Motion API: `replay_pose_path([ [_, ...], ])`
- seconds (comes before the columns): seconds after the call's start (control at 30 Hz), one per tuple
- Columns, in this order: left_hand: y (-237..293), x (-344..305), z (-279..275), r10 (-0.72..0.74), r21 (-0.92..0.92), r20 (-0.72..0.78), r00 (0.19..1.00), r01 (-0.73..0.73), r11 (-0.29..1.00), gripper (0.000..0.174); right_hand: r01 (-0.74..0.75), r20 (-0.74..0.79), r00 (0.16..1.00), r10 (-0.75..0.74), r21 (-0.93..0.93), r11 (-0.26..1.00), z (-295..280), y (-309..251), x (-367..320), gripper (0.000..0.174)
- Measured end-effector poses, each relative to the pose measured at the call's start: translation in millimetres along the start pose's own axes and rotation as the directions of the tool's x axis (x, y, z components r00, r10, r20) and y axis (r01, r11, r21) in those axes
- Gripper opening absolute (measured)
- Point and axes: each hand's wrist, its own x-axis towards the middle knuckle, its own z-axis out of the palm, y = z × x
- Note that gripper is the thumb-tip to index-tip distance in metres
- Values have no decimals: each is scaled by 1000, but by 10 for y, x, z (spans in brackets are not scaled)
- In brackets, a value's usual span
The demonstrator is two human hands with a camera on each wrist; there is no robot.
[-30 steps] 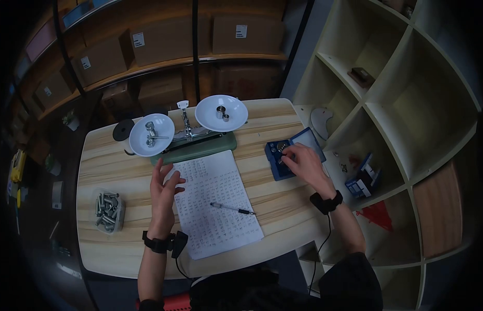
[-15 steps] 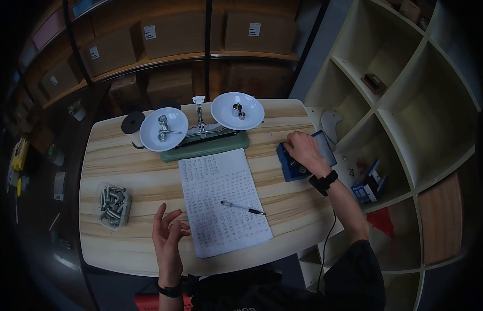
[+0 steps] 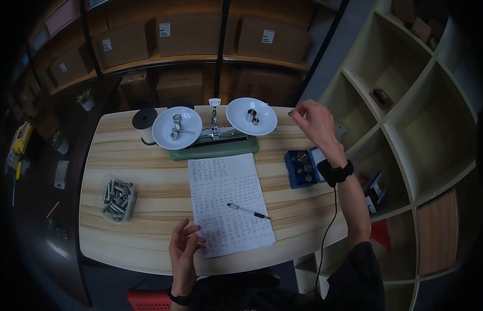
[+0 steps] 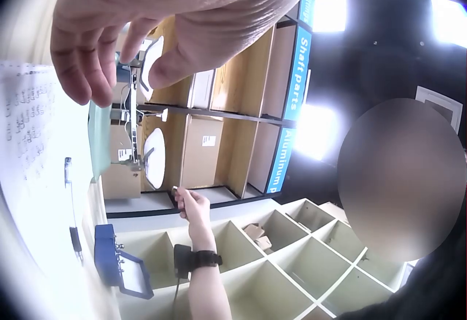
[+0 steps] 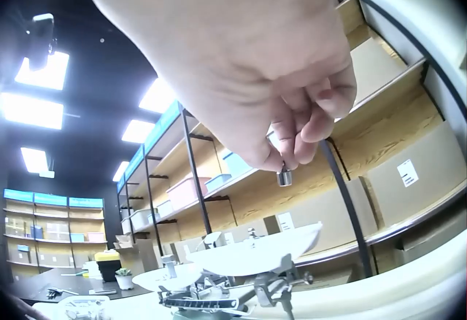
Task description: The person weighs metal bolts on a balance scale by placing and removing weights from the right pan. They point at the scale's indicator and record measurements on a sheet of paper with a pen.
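My right hand (image 3: 315,122) is raised to the right of the balance's right pan (image 3: 239,115). Its thumb and fingertips pinch a small shiny metal weight (image 5: 284,178), which hangs below them in the right wrist view. Two cylindrical weights (image 3: 251,115) stand on that pan. The left pan (image 3: 161,129) carries bolts with nuts (image 3: 176,120). Below my right wrist lies an opened blue weight box (image 3: 293,179) with several weights inside. Over the lower left edge of a handwritten sheet (image 3: 226,181) is my left hand (image 3: 184,256), fingers loosely bent and holding nothing.
A pen (image 3: 247,210) lies on the sheet, in front of the green balance base (image 3: 213,150). At the table's left stands a clear tub of bolts (image 3: 117,199); a black-topped spool (image 3: 144,120) sits behind the left pan. Cubby shelving (image 3: 402,140) borders the right side.
My right hand has risen from the blue box and moved away from me, now with a small weight in its fingertips. My left hand has drawn back toward the table's front edge.
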Motion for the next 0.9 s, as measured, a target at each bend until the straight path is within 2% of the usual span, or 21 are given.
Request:
replay_pose_path([
  [0.03, 1, 1, -13, 4, 3, 1, 1000, -4, 1000, 50, -1, -4, 1000, 1, 2, 1000, 23, -85, 85, 20],
  [0.1, -23, -1, -51, 6, -21, 4, 1000, -6, 1000, 47, 138, 104, 985, -139, 8, 990, 81, -251, 226, 20],
  [0.23, -68, -46, -213, 5, -24, -11, 1000, -5, 1000, 43, 197, 160, 969, -187, -45, 979, 311, -372, 353, 20],
  [0.3, -69, -84, -269, 21, -47, -77, 997, -25, 999, 41, 200, 256, 951, -172, -87, 976, 354, -429, 357, 21],
  [0.43, -68, -83, -320, 44, -62, -115, 992, -51, 997, 40, 217, 276, 942, -190, -69, 974, 427, -461, 363, 21],
  [0.73, -85, 4, -346, -15, -29, -63, 998, 13, 1000, 32, 154, 310, 943, -124, -75, 985, 429, -491, 379, 23],
  [0.9, -127, 5, -379, -16, -21, -80, 997, 14, 1000, 29, 182, 274, 949, -158, -65, 981, 487, -396, 358, 24],
])
